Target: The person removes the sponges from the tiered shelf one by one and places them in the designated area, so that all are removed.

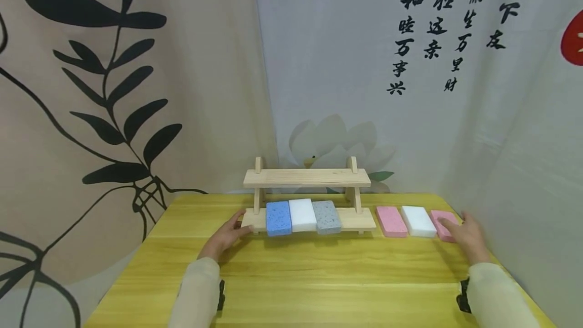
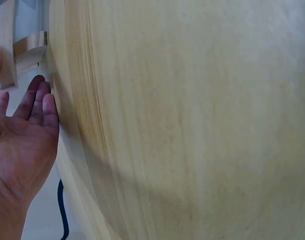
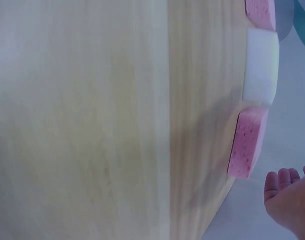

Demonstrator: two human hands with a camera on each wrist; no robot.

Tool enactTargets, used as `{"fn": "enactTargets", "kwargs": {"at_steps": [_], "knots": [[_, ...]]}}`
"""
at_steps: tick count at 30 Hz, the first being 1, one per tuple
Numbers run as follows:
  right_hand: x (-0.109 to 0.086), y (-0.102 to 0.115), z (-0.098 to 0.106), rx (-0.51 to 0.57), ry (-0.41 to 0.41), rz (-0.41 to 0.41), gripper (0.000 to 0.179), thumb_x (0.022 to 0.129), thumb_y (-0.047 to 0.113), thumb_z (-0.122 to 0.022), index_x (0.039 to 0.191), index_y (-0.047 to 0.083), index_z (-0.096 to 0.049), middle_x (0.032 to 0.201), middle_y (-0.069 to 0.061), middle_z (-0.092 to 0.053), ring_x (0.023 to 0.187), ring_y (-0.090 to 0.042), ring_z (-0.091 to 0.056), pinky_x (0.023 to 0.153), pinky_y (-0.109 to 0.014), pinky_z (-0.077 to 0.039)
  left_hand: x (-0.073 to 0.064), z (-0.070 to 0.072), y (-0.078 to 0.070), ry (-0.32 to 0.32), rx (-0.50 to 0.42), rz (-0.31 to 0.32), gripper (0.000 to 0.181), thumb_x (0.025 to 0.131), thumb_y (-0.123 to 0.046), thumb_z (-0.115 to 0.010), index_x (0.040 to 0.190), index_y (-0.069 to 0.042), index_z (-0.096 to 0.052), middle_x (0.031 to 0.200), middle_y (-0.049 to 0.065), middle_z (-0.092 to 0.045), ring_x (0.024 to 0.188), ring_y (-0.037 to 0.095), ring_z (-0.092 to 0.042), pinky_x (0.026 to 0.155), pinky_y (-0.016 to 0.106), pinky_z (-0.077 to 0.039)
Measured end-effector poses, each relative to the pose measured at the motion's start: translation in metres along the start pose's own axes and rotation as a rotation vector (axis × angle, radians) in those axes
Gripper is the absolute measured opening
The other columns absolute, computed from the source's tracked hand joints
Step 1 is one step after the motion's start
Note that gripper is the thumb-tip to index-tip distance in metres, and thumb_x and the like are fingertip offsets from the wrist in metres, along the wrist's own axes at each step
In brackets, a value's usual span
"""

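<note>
A small two-tier wooden shelf [image 1: 305,178] stands at the back of the table. On its lower board lean a blue sponge [image 1: 278,218], a white sponge [image 1: 302,215] and a speckled grey one [image 1: 327,216]. At the board's left end is my left hand [image 1: 225,237], thumb in front, its fingers nearly straight beside the wood in the left wrist view. Right of the shelf lie a pink sponge [image 1: 391,221], a white block [image 1: 418,221] and another pink sponge [image 3: 247,145]. My right hand [image 1: 469,237] hovers at that last pink sponge, fingers loose and holding nothing.
The yellow wooden table [image 1: 337,287] reaches back to a printed curtain [image 1: 218,90] with dark leaves on the left. A pale cloth [image 1: 510,130] with black writing hangs behind and along the right side.
</note>
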State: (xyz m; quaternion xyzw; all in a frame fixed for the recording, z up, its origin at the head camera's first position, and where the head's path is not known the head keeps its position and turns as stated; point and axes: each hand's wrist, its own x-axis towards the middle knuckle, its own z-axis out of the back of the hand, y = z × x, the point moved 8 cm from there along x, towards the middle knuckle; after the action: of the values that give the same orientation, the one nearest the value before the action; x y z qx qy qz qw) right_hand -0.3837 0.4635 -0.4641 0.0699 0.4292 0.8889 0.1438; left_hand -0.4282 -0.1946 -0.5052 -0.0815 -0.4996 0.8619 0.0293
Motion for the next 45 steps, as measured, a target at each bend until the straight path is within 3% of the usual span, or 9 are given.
{"fn": "enactTargets", "kwargs": {"at_steps": [8, 19, 26, 32, 45], "knots": [[-0.005, 0.019, -0.015, 0.059, -0.071, -0.004, 0.094, 0.097, 0.042, -0.058, 0.153, -0.01, -0.004, 0.155, -0.038, -0.014, 0.14, -0.055, -0.02, 0.112, -0.061, -0.024, 0.0, -0.002, -0.003, 0.037, 0.016, -0.038, 0.085, 0.098, -0.047, -0.059, 0.16, -0.011, -0.012, 0.143, 0.032, -0.041, 0.128, 0.048, -0.044, 0.104, 0.065, -0.034], [-0.023, 0.06, -0.055, 0.098, -0.155, 0.05, 0.09, 0.096, 0.045, -0.061, 0.152, -0.011, -0.019, 0.15, -0.035, -0.031, 0.136, -0.048, -0.033, 0.109, -0.057, -0.031, 0.001, 0.002, 0.0, 0.033, 0.02, -0.019, 0.083, 0.099, -0.046, -0.058, 0.16, -0.012, -0.012, 0.145, 0.031, -0.039, 0.13, 0.047, -0.043, 0.104, 0.065, -0.033], [-0.038, 0.087, -0.082, 0.131, -0.149, 0.089, 0.086, 0.096, 0.04, -0.063, 0.152, -0.011, -0.021, 0.151, -0.031, -0.032, 0.136, -0.046, -0.034, 0.108, -0.057, -0.034, 0.003, 0.002, 0.008, 0.028, 0.002, 0.002, 0.083, 0.099, -0.044, -0.06, 0.16, -0.015, -0.013, 0.146, 0.03, -0.039, 0.131, 0.047, -0.042, 0.105, 0.065, -0.032], [-0.047, 0.102, -0.105, 0.195, -0.157, 0.09, 0.083, 0.096, 0.037, -0.063, 0.153, -0.008, -0.023, 0.149, -0.029, -0.033, 0.135, -0.043, -0.035, 0.108, -0.055, -0.035, 0.0, 0.001, 0.005, 0.036, 0.007, -0.001, 0.08, 0.1, -0.041, -0.058, 0.16, -0.014, -0.013, 0.149, 0.032, -0.035, 0.133, 0.05, -0.039, 0.104, 0.066, -0.033], [-0.067, 0.142, -0.155, 0.244, -0.176, 0.153, 0.082, 0.091, 0.038, -0.07, 0.148, -0.009, -0.034, 0.143, -0.026, -0.04, 0.129, -0.041, -0.041, 0.105, -0.054, -0.038, 0.008, 0.0, 0.002, 0.041, 0.016, -0.022, 0.081, 0.1, -0.042, -0.058, 0.16, -0.012, -0.013, 0.144, 0.032, -0.041, 0.129, 0.047, -0.045, 0.105, 0.064, -0.033]]}}
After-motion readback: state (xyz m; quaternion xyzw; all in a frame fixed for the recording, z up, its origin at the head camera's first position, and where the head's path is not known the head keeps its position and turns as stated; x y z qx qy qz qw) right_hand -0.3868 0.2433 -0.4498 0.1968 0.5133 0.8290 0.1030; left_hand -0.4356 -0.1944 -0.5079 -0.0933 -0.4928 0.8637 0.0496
